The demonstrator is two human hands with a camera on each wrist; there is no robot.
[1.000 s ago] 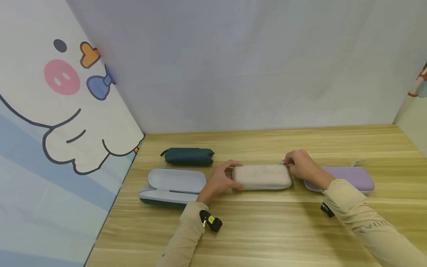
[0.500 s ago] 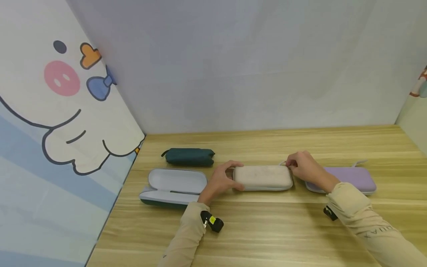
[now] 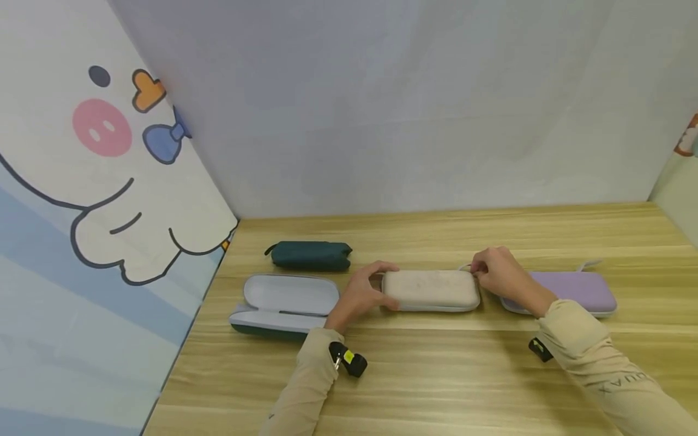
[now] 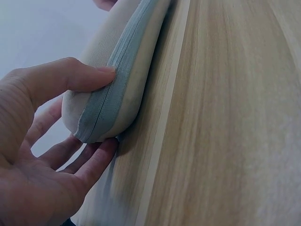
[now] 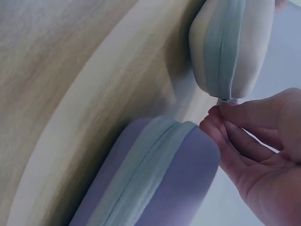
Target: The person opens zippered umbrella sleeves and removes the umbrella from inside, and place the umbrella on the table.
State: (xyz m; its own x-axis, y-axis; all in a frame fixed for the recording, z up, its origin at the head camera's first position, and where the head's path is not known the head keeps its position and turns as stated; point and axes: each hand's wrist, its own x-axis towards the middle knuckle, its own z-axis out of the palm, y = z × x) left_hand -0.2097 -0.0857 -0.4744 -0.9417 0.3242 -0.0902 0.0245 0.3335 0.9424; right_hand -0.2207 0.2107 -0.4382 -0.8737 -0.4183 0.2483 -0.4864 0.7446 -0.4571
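A beige zip-up pencil case (image 3: 431, 289) lies on the wooden table, its grey zip band (image 4: 106, 110) running round the side. My left hand (image 3: 362, 293) grips its left end, thumb on the near side and the other fingers round the end and far side. At the far right corner, my right hand (image 3: 498, 272) pinches the zipper pull (image 5: 229, 100) between thumb and index finger; most of the pull is hidden by the fingertips. The zip is closed along the stretches that show. Just beneath the right wrist lies a purple pencil case (image 3: 580, 289), partly covered by the hand.
Left of the beige case, a green hard case (image 3: 291, 293) lies open with its pale lining showing. Behind that is a dark green folded umbrella or pouch-like roll (image 3: 311, 256). A grey cloth wall (image 3: 425, 121) rises at the table's (image 3: 414, 375) back edge.
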